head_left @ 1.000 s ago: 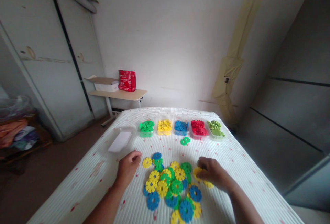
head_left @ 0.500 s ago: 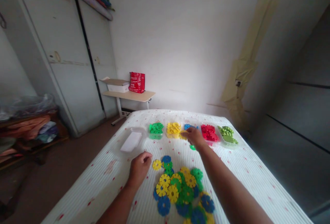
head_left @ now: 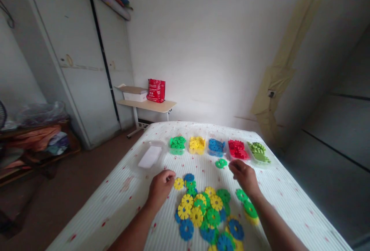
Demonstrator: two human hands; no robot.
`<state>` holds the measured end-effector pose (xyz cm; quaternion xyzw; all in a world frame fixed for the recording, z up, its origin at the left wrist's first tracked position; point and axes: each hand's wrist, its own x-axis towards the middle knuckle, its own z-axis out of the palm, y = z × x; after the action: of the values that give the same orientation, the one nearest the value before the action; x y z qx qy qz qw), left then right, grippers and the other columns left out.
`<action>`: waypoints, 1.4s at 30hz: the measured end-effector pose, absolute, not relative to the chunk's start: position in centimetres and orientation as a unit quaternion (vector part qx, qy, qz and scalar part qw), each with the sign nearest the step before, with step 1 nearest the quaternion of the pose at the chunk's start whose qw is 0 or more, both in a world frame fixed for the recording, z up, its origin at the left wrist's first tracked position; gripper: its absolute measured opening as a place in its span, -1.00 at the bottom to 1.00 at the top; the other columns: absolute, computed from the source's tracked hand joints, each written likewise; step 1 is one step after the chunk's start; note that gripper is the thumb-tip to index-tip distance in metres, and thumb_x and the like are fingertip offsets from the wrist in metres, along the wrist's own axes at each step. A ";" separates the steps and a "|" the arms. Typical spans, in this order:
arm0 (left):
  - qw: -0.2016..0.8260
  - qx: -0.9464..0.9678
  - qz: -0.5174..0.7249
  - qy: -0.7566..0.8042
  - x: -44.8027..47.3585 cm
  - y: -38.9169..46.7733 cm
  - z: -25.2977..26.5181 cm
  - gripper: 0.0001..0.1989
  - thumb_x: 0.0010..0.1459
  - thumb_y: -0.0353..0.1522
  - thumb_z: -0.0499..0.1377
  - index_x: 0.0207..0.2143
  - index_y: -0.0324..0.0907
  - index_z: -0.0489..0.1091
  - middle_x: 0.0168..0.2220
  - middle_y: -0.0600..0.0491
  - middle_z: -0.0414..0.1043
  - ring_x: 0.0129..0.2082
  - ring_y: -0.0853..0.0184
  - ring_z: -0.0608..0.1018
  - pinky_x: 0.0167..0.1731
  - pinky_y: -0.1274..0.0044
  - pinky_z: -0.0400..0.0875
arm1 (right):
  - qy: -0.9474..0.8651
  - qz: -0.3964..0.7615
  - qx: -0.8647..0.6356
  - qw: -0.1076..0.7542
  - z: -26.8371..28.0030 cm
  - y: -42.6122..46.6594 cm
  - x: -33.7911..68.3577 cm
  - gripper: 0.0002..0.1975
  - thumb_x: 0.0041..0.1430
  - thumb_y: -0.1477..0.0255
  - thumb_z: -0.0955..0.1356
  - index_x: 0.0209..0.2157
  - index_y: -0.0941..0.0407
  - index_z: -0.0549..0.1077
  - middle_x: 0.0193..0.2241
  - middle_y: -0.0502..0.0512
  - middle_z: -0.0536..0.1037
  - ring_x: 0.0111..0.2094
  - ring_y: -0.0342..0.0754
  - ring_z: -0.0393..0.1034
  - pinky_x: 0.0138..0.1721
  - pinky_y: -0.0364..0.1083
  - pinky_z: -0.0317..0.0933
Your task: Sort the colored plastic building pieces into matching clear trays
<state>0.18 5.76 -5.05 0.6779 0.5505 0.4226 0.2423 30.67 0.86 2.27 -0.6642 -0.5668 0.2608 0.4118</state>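
Observation:
My right hand is just right of a small cluster of green notched discs, not touching it. Its fingers are bent, the tips slightly apart, and no piece shows between them. Curled loosely on the cloth, my left hand lies beside a yellow notched disc, with nothing visible in its fingers. A pile of yellow, green and blue flower-shaped discs spreads between my forearms. Behind stand clear boxes of green pieces, yellow pieces, blue pieces and red pieces.
A box of light green pieces ends the row at the right. At the left lies a clear tray with a white slab. More green discs sit by my right forearm. A side table holds a red bag.
My right hand has come back and rightward from the yellow and blue boxes, and the yellow piece it held no longer shows. My left hand stays put. The view has shifted slightly.

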 end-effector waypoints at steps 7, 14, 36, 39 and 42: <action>0.194 0.736 0.388 0.520 2.0 5.8 -3.8 -0.78 -0.01 -0.40 0.07 -0.33 -0.16 0.49 -0.29 0.01 0.50 -0.25 0.32 0.47 -0.20 0.51 0.32 | -0.526 0.085 -0.772 0.347 -1.7 -2.5 37.7 -0.69 0.04 0.21 0.18 -0.40 0.10 0.43 -0.44 0.08 0.55 -0.40 0.00 0.40 -0.38 -0.10 0.19; 0.092 0.783 0.235 0.569 5.1 6.3 -2.2 -0.76 -0.03 -0.24 0.14 -0.31 -0.11 0.49 -0.26 -0.02 0.45 -0.20 0.23 0.41 -0.18 0.47 0.23 | -0.536 0.080 -0.786 0.299 -2.3 -2.1 37.6 -0.67 0.07 0.22 0.13 -0.36 0.09 0.41 -0.41 0.11 0.56 -0.37 0.01 0.42 -0.34 -0.11 0.19; 0.286 0.701 0.360 0.546 4.2 7.2 -4.3 -0.91 -0.09 -0.34 0.06 -0.57 -0.16 0.26 -0.63 0.22 0.24 -0.55 0.44 0.33 -0.51 0.63 0.16 | -0.540 0.082 -0.780 0.305 -2.6 -2.0 37.8 -0.68 0.05 0.24 0.15 -0.34 0.09 0.44 -0.38 0.11 0.57 -0.34 0.01 0.43 -0.32 -0.11 0.20; 0.278 0.700 0.359 0.551 3.6 7.2 -3.8 -0.90 -0.09 -0.34 0.05 -0.56 -0.18 0.29 -0.62 0.21 0.26 -0.54 0.43 0.35 -0.49 0.62 0.18 | -0.542 0.077 -0.780 0.304 -2.6 -2.0 37.8 -0.68 0.06 0.25 0.15 -0.34 0.09 0.44 -0.38 0.11 0.57 -0.34 0.01 0.44 -0.31 -0.11 0.20; 0.269 0.703 0.354 0.555 3.1 7.1 -3.5 -0.89 -0.08 -0.35 0.06 -0.56 -0.19 0.33 -0.62 0.19 0.30 -0.53 0.43 0.36 -0.48 0.62 0.19 | -0.546 0.077 -0.775 0.308 -2.6 -2.1 37.8 -0.68 0.06 0.25 0.15 -0.34 0.10 0.44 -0.37 0.12 0.57 -0.34 0.00 0.44 -0.31 -0.12 0.20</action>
<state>3.11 7.10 -3.46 0.7028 0.5555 0.3540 0.2688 37.78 -2.06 -2.62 -0.7749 -0.5464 0.0766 0.3082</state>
